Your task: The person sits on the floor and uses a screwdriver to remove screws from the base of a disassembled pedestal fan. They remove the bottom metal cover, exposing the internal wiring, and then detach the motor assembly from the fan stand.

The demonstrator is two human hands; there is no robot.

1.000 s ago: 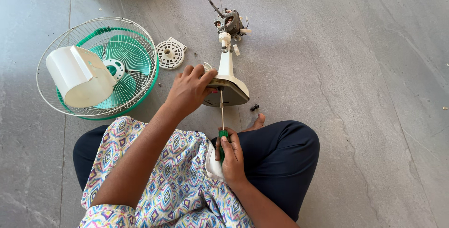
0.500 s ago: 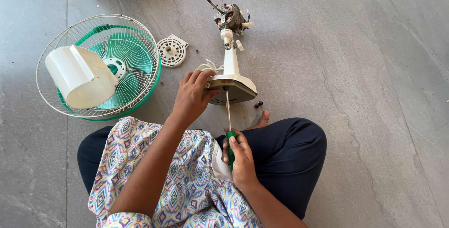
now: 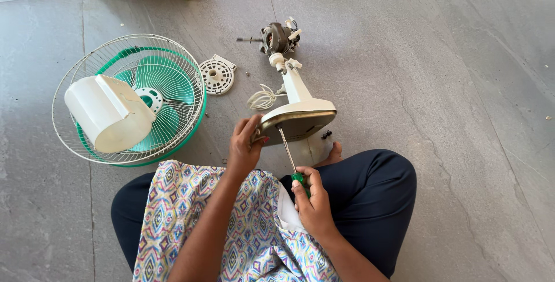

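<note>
Against the fan base (image 3: 300, 121), right hand (image 3: 312, 201) drives screwdriver (image 3: 289, 153).

screwdriver (image 3: 291, 160) handle hidden in right hand (image 3: 313, 204)

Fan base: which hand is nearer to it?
Left. The left hand grips the fan base at its edge; the right hand sits lower, holding the screwdriver by its green handle.
</note>
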